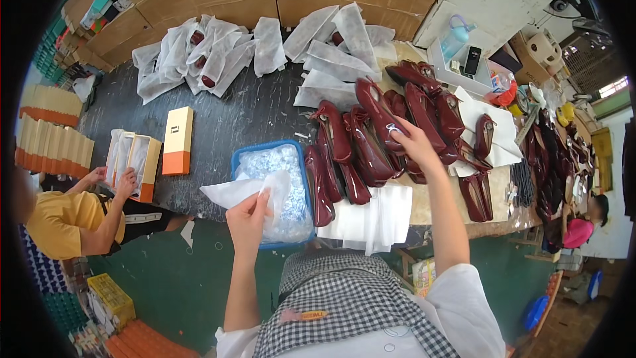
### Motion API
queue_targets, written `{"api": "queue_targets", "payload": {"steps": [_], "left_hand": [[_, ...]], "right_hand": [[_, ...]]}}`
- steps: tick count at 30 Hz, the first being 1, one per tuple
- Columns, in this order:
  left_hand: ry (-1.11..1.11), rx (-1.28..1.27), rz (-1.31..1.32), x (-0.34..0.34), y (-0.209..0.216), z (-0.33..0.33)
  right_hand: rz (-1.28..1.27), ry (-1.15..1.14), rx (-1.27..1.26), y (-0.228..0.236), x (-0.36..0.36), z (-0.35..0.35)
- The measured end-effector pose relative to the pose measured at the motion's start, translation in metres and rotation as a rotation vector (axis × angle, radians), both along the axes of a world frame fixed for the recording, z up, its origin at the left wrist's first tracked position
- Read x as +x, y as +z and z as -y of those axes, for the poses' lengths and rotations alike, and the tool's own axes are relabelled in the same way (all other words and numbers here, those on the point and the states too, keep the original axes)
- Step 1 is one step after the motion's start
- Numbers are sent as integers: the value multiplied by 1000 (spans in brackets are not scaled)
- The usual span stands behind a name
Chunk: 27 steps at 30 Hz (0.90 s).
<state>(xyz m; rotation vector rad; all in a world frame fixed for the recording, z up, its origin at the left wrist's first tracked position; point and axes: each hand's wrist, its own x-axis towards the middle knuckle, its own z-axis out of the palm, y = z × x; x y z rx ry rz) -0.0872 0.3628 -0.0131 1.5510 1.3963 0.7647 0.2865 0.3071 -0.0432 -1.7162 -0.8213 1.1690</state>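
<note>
My left hand (248, 219) is closed, pinching a thin white pouch (226, 193) that looks like a soft shoe bag. It hangs over a blue plastic basket (308, 189) full of small clear packets (291, 159). My right hand (416, 144) grips a glossy burgundy flat shoe (372, 105) near its heel end, the toe pointing away from me. Around it lie several more burgundy flats (334, 129) with bows, heaped together on the table. Nearer me, a stack of white pouches (381, 215) lies at the table edge, beside the basket.
Across the table's far side lie several shoes wrapped in white pouches (268, 46). A yellow-and-orange box (177, 142) stands left of the basket. Farther left, a co-worker in yellow (73, 222) handles an open shoe box (151, 169). A white tray (457, 69) with a bottle sits far right.
</note>
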Motion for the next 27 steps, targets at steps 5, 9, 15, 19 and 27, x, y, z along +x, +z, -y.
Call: {"api": "queue_targets", "payload": {"steps": [5, 9, 15, 19, 27], "left_hand": [[42, 88, -122, -3, 1, -9], [59, 136, -93, 6, -2, -19], [32, 333, -91, 15, 9, -18], [-27, 383, -143, 23, 19, -13], [-101, 410, -140, 35, 29, -11]], "right_hand": [[-190, 265, 96, 49, -39, 79], [-798, 56, 17, 33, -86, 122], [-1166, 114, -32, 12, -138, 131], [-1345, -78, -109, -13, -145, 151], [-1578, -162, 66, -14, -156, 152]]}}
